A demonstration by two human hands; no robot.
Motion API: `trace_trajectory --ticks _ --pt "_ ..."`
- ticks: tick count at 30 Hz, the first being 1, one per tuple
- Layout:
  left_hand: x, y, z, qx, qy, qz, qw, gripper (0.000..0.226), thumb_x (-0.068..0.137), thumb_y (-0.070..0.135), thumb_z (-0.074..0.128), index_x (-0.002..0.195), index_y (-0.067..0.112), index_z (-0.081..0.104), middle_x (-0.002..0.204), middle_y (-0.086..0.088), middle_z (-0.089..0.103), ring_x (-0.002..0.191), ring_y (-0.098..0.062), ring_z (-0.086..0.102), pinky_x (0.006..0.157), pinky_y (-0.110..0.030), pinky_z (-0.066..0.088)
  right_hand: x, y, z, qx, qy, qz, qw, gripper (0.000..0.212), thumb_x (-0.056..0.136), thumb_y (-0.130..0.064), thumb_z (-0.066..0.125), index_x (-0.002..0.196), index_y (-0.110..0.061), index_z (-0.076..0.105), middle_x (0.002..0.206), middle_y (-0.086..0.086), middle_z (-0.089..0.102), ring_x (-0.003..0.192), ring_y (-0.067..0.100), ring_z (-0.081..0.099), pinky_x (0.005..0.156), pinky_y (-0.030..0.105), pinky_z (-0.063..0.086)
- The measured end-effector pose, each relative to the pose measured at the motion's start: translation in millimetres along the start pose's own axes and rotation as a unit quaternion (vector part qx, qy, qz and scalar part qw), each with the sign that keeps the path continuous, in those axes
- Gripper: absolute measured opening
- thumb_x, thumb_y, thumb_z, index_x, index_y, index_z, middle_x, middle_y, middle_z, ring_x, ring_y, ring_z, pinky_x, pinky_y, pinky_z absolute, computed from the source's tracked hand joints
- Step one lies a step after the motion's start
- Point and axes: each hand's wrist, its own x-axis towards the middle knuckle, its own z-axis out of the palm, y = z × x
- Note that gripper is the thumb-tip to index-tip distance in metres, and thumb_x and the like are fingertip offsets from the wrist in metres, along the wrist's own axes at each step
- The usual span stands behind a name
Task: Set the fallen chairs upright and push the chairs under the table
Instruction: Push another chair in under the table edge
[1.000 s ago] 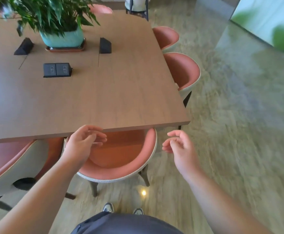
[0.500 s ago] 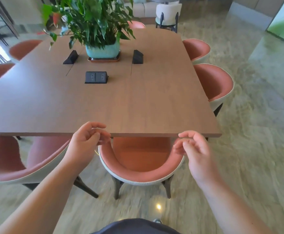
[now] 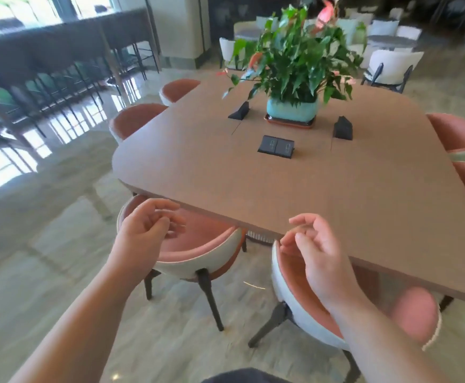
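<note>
Chairs at the near edge of the table (image 3: 322,205) stand upright: the left chair (image 3: 198,261) and the right chair (image 3: 295,294) both sit partly tucked under it, so little seems left here. No fallen chair shows. Left hand (image 3: 145,230) and right hand (image 3: 312,250) hover half-curled, holding nothing. A teal pot (image 3: 291,110) holds the leafy plant (image 3: 295,56)

Glossy marble floor (image 3: 46,217), bright windows (image 3: 18,9)
</note>
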Motion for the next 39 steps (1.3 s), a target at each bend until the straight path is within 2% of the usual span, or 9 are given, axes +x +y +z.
trace_trajectory --ticks 3,5,8,10,16,21,25,32,39 --pt "3 -12 -63 0.012 0.02 0.002 1.0 0.045 0.098 -0.013 0.042 0.099 0.021 0.071 0.088 -0.007 0.079 0.08 -0.024 0.078 0.074 -0.032 0.061 9 -6 72 0.013 -0.039 -0.016 0.999 0.027 0.094 -0.015 0.045 0.103 -0.032 0.065 0.083 0.007 0.073 0.082 0.021 0.071 0.081 0.031 0.057" --pt "3 -19 -100 0.012 0.034 0.0 0.999 0.048 0.098 -0.014 0.041 0.096 0.022 0.072 0.086 -0.007 0.08 0.079 -0.025 0.077 0.072 -0.029 0.061 11 -9 114 0.011 -0.069 -0.024 0.997 0.026 0.095 -0.017 0.046 0.104 -0.032 0.064 0.084 0.006 0.074 0.085 0.022 0.072 0.084 0.036 0.058" --pt "5 -26 -148 0.015 0.054 -0.007 0.998 0.059 0.098 -0.014 0.04 0.09 0.033 0.074 0.084 -0.005 0.08 0.078 -0.023 0.077 0.072 -0.028 0.06 9 -16 167 0.012 -0.099 -0.031 0.995 0.024 0.093 -0.025 0.046 0.104 -0.037 0.064 0.086 0.005 0.074 0.088 0.021 0.073 0.081 0.027 0.058" --pt "7 -32 -174 0.023 0.065 -0.009 0.998 0.052 0.099 -0.013 0.042 0.095 0.028 0.073 0.085 -0.004 0.08 0.08 -0.023 0.077 0.076 -0.033 0.059 8 -19 192 0.02 -0.106 -0.033 0.994 0.024 0.093 -0.024 0.046 0.103 -0.036 0.064 0.086 0.005 0.074 0.087 0.024 0.074 0.078 0.024 0.057" --pt "15 -47 -213 0.005 0.095 -0.023 0.995 0.043 0.1 -0.012 0.042 0.102 0.019 0.07 0.084 -0.003 0.08 0.08 -0.024 0.078 0.077 -0.035 0.057 15 -21 225 0.026 -0.114 -0.02 0.993 0.021 0.089 -0.03 0.048 0.1 -0.035 0.065 0.084 0.008 0.073 0.08 0.026 0.073 0.08 0.036 0.061" --pt "26 -55 -204 0.0 0.061 -0.029 0.998 0.049 0.1 -0.013 0.042 0.097 0.026 0.072 0.084 -0.004 0.08 0.08 -0.025 0.077 0.076 -0.034 0.059 19 -15 228 0.027 -0.089 -0.011 0.996 0.023 0.094 -0.014 0.047 0.102 -0.026 0.065 0.082 0.008 0.073 0.079 0.028 0.073 0.077 0.029 0.059" --pt "42 -58 -179 0.003 0.018 -0.031 0.999 0.062 0.099 -0.012 0.041 0.086 0.039 0.074 0.085 -0.004 0.08 0.079 -0.023 0.078 0.072 -0.029 0.06 20 -8 211 0.016 -0.077 0.012 0.997 0.027 0.102 0.006 0.042 0.107 -0.012 0.062 0.081 0.008 0.073 0.077 0.018 0.071 0.078 0.026 0.058" --pt "72 -71 -110 0.016 -0.029 -0.057 0.998 0.055 0.097 -0.01 0.042 0.091 0.034 0.074 0.09 -0.01 0.08 0.08 -0.026 0.078 0.077 -0.037 0.061 37 6 157 0.007 -0.032 0.048 0.998 0.026 0.101 0.012 0.04 0.105 -0.004 0.06 0.075 0.007 0.07 0.073 0.02 0.068 0.074 0.023 0.056" --pt "107 -83 -57 0.021 -0.038 -0.094 0.995 0.043 0.097 -0.009 0.04 0.097 0.02 0.071 0.086 -0.007 0.08 0.08 -0.024 0.078 0.078 -0.039 0.061 69 43 124 -0.06 -0.046 0.112 0.991 0.028 0.101 0.008 0.042 0.106 -0.011 0.061 0.081 0.008 0.071 0.077 0.018 0.07 0.08 0.025 0.056"
